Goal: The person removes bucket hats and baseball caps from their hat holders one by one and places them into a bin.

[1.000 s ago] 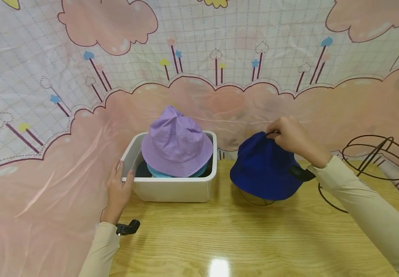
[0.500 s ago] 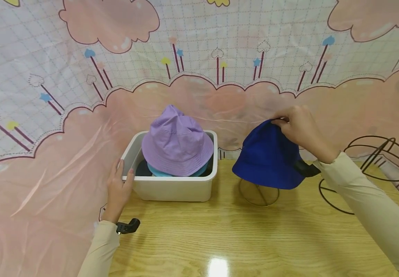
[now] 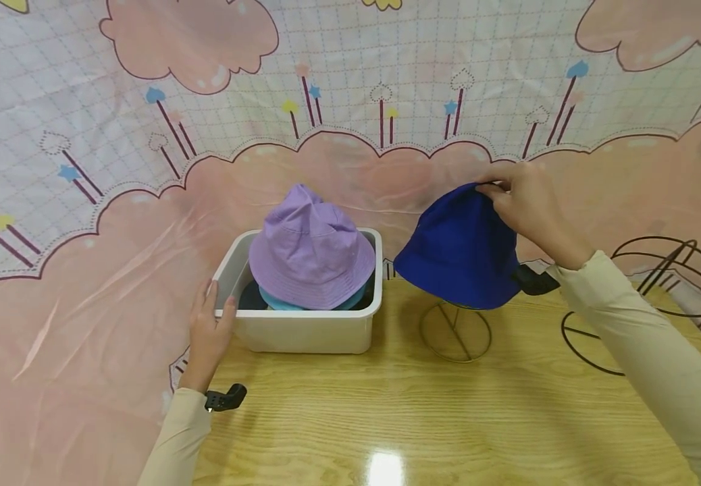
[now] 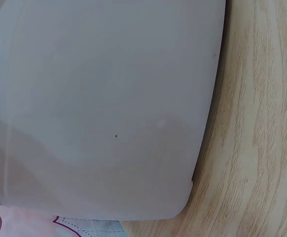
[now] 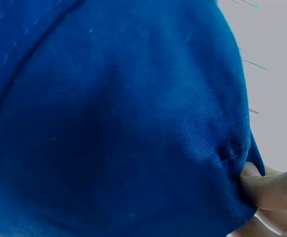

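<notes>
In the head view my right hand (image 3: 523, 202) pinches a dark blue bucket hat (image 3: 460, 250) by its crown. The hat hangs tilted, brim down, over a wire hat stand (image 3: 455, 334) whose round base shows below and whose top is hidden. Close up in the right wrist view, thumb and fingers grip a fold of the blue cloth (image 5: 133, 123). My left hand (image 3: 209, 331) rests at the near left corner of a white plastic bin (image 3: 308, 334), fingers fairly straight. The bin's smooth wall (image 4: 109, 98) fills most of the left wrist view.
A purple bucket hat (image 3: 310, 256) sits in the bin on top of a light blue hat (image 3: 277, 304). A black wire hat stand (image 3: 669, 277) stands at the right, partly behind the right forearm. The wooden table (image 3: 356, 405) meets a printed cloth backdrop (image 3: 387, 175).
My right hand has risen with the blue hat, lifting it upward so that more of the stand's base shows under it. The left hand has stayed at the bin's corner.
</notes>
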Demonstrator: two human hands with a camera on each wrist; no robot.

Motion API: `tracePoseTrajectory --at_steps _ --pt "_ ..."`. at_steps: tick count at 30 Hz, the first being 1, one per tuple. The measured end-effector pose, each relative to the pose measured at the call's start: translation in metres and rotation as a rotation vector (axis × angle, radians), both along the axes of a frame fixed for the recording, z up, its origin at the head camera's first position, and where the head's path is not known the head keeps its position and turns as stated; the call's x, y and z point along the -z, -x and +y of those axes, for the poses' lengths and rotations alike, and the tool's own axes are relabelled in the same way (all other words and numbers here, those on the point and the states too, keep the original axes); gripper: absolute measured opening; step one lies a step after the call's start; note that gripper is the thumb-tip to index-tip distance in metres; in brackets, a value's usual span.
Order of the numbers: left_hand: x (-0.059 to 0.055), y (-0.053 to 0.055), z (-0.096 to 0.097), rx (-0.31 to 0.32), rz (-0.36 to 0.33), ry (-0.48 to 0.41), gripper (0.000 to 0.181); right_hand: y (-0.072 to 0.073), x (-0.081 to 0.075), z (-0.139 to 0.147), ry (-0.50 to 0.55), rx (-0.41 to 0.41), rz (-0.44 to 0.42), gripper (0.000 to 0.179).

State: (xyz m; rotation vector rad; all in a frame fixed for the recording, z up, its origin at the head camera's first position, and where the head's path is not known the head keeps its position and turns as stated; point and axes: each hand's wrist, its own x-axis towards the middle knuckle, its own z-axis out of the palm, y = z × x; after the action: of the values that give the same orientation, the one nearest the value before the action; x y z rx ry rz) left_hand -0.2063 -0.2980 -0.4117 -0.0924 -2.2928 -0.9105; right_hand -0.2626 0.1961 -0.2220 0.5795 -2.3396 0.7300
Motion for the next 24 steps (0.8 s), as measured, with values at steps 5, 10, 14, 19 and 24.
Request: tracePoseTrajectory --at_steps 5,10,14,19,24 --pt "0.000 0.000 0.000 0.002 -0.006 -0.004 0.056 -0.006 -0.011 0.002 -0.004 0.042 -0.023 0.014" --pt "0.001 0.001 -0.001 0.000 0.002 -0.002 0.056 -0.013 -0.020 0.006 -0.018 0.085 -0.038 0.016" --pt "0.001 0.000 -0.001 0.001 -0.006 -0.001 0.056 -0.020 -0.025 0.010 -0.027 0.085 -0.017 0.016" --pt "0.000 -0.001 0.000 0.002 -0.020 -0.008 0.056 -0.031 -0.025 0.013 -0.048 0.089 0.023 0.014" --pt "-0.001 0.000 0.000 0.004 -0.005 -0.015 0.056 -0.039 -0.026 0.015 -0.033 0.066 0.107 0.009"
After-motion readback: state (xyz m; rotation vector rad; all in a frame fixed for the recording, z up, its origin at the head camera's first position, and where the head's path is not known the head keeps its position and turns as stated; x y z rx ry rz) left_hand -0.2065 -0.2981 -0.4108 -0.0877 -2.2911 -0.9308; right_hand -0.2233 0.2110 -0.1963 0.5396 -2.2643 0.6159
